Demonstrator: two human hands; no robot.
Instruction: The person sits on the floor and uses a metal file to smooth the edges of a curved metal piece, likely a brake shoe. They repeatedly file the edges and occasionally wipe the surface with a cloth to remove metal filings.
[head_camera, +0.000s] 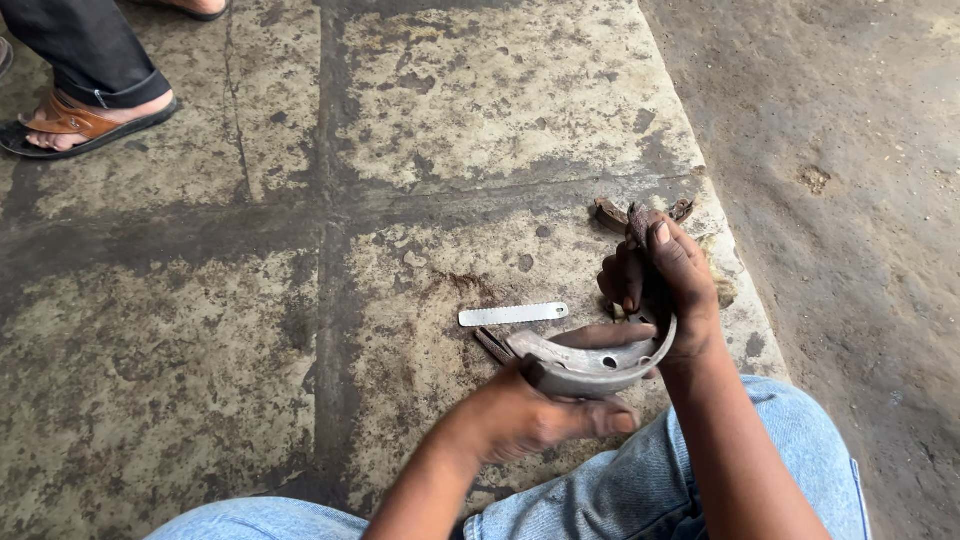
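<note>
While gripped: brake shoe (590, 365) between 2 hands.

Left hand (530, 415) and right hand (665, 285) grip a curved brake shoe (595, 362) over stained concrete floor (200, 330)

bare forearms, light blue denim jeans (790, 440) with stitched seams

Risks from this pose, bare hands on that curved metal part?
1. The left hand and right hand grip the curved shoe bare; its metal edges could cut or pinch fingers.
2. The right hand also holds a rusty tool; a slip could jab the left hand.
3. The flat blade on the floor beside the shoe could get knocked or knelt on.
</note>
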